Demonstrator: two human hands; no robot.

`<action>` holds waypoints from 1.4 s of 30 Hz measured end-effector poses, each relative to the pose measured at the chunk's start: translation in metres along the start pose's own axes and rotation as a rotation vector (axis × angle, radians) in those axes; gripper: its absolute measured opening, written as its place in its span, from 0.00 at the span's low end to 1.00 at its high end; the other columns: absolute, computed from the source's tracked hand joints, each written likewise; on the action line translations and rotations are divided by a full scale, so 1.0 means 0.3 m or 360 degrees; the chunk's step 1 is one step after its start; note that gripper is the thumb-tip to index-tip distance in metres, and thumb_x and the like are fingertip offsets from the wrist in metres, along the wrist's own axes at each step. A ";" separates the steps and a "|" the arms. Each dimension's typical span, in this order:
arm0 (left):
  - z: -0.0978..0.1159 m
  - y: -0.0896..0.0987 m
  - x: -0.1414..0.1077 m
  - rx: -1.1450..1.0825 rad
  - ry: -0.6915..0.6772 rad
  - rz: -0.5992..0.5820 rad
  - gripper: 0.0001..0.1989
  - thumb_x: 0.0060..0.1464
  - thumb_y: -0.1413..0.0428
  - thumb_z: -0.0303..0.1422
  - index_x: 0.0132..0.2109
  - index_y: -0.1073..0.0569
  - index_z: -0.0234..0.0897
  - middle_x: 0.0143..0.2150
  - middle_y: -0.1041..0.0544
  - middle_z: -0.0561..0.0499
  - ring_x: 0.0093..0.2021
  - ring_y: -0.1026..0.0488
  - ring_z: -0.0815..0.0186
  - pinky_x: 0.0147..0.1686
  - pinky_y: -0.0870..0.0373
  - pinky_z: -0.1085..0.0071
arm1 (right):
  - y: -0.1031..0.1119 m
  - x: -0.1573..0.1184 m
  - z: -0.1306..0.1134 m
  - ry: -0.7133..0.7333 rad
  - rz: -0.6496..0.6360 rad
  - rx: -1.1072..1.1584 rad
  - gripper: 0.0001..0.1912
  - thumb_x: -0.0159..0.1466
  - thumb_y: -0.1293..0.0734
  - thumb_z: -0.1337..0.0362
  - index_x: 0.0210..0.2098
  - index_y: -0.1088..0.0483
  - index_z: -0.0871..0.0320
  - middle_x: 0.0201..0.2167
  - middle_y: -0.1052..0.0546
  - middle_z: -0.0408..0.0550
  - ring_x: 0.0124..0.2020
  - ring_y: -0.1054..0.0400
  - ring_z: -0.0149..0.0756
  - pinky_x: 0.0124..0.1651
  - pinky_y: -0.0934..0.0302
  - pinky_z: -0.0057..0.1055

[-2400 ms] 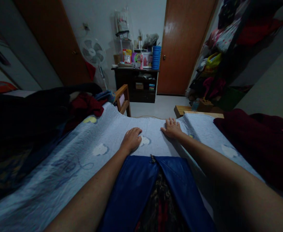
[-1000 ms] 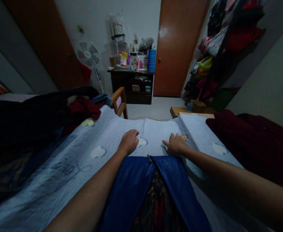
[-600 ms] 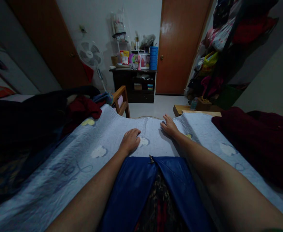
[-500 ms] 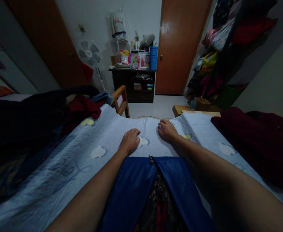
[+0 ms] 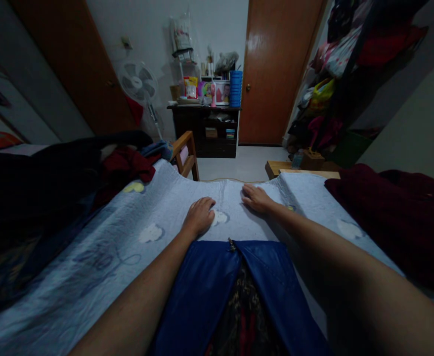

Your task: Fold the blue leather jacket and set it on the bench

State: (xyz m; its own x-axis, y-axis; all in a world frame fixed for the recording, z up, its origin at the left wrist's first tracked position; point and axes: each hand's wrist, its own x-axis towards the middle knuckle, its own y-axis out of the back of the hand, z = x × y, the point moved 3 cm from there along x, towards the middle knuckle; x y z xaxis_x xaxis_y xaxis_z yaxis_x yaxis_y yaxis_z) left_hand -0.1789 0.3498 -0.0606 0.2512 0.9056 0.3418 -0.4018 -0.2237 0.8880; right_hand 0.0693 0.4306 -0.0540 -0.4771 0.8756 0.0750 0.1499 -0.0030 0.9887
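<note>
My left hand (image 5: 201, 215) rests palm down on a light blue bed sheet (image 5: 176, 207) with white cloud shapes, its fingers stretched out beside one cloud. Farther forward and to the right, my right hand (image 5: 256, 197) lies on the same sheet near its far edge, fingers extended. Neither hand holds anything. Just behind both hands lies a blue leather-like garment (image 5: 198, 282), its two panels parting below a small fastening at the top middle. Dark patterned cloth with red shows in the gap between the panels.
Dark clothes (image 5: 54, 173) and a red cloth (image 5: 128, 165) are heaped at left. A maroon blanket (image 5: 395, 222) lies at right. Beyond the bed are a wooden chair (image 5: 187, 153), a standing fan (image 5: 139, 84), a dark cabinet (image 5: 187, 128) and a wooden door (image 5: 272, 74).
My right hand has shifted very slightly on the sheet, and its forearm sits a little lower at the wrist. My left hand and the blue garment stay in place.
</note>
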 end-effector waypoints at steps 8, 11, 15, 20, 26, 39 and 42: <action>0.005 0.007 -0.001 -0.0004 0.0023 -0.0017 0.18 0.53 0.51 0.28 0.52 0.29 0.37 0.56 0.28 0.44 0.59 0.34 0.58 0.60 0.40 0.59 | 0.067 -0.010 0.064 -0.0715 0.0155 0.0086 0.33 0.66 0.41 0.52 0.65 0.44 0.66 0.68 0.47 0.64 0.69 0.57 0.57 0.65 0.59 0.52; 0.006 0.008 -0.001 -0.0012 0.0018 -0.0019 0.18 0.53 0.51 0.27 0.51 0.29 0.37 0.56 0.28 0.44 0.58 0.34 0.58 0.60 0.41 0.59 | 0.088 -0.037 -0.040 -0.0361 -0.0051 0.0608 0.24 0.64 0.39 0.61 0.57 0.34 0.65 0.60 0.33 0.65 0.61 0.41 0.51 0.61 0.47 0.44; 0.004 0.004 0.000 0.0015 0.0017 -0.0032 0.18 0.54 0.51 0.28 0.52 0.30 0.37 0.56 0.28 0.44 0.59 0.34 0.58 0.61 0.41 0.60 | 0.065 -0.147 -0.175 -0.0195 -0.0999 0.1383 0.21 0.66 0.43 0.54 0.41 0.27 0.63 0.36 0.22 0.58 0.32 0.27 0.39 0.37 0.34 0.36; 0.008 -0.004 -0.003 0.0088 0.0038 -0.0108 0.19 0.55 0.52 0.28 0.54 0.31 0.37 0.58 0.29 0.45 0.60 0.36 0.59 0.62 0.43 0.61 | 0.118 -0.182 -0.161 -0.0552 -0.0294 0.1974 0.13 0.62 0.38 0.59 0.44 0.33 0.59 0.40 0.23 0.54 0.38 0.28 0.36 0.41 0.33 0.34; 0.014 0.044 0.040 0.0168 0.0085 -0.0532 0.22 0.57 0.51 0.29 0.59 0.33 0.36 0.64 0.34 0.44 0.64 0.40 0.60 0.63 0.45 0.64 | 0.143 -0.234 -0.228 -0.0466 -0.0066 0.1562 0.12 0.64 0.38 0.60 0.43 0.29 0.60 0.43 0.23 0.55 0.43 0.28 0.41 0.48 0.35 0.40; 0.400 0.292 -0.276 0.0104 -0.0100 -0.0685 0.25 0.62 0.53 0.41 0.64 0.38 0.43 0.70 0.45 0.42 0.71 0.53 0.52 0.64 0.58 0.41 | 0.257 -0.663 -0.592 -0.0042 -0.0053 0.0378 0.29 0.67 0.42 0.56 0.65 0.43 0.58 0.69 0.46 0.55 0.70 0.57 0.51 0.67 0.61 0.55; 0.418 0.331 -0.386 0.0088 -0.0016 -0.0618 0.27 0.62 0.53 0.41 0.66 0.41 0.43 0.71 0.47 0.41 0.71 0.54 0.51 0.64 0.57 0.41 | 0.255 -0.744 -0.649 -0.0036 -0.0080 0.0435 0.31 0.67 0.43 0.53 0.68 0.47 0.53 0.70 0.49 0.51 0.71 0.60 0.49 0.68 0.63 0.55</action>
State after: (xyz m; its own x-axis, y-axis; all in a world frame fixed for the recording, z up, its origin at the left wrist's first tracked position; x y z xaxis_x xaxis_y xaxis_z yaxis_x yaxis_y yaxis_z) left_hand -0.1375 0.1774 0.0264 0.3841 0.9231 -0.0202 -0.2270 0.1156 0.9670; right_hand 0.0187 0.1409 0.0300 -0.4707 0.8820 0.0208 0.3562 0.1684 0.9191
